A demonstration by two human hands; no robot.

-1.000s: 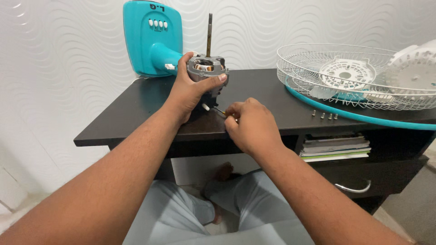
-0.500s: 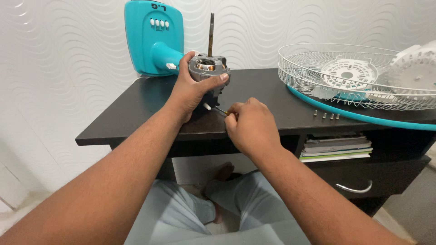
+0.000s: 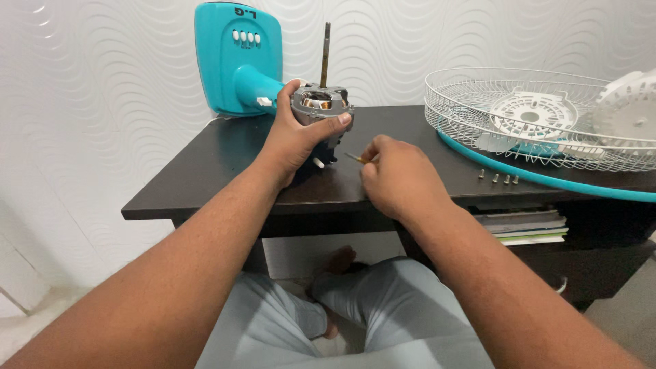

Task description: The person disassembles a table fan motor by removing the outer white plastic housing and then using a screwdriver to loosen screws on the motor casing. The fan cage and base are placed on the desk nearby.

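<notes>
While the left hand (image 3: pixel 295 140) grips the fan motor (image 3: pixel 320 109), the right hand (image 3: pixel 400 179) pinches a screwdriver (image 3: pixel 354 158).

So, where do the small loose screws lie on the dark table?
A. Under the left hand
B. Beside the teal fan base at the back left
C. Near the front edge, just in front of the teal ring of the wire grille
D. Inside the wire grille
C: the four small screws stand in a row on the dark table, close to its front edge, just before the teal ring of the wire grille.
</notes>
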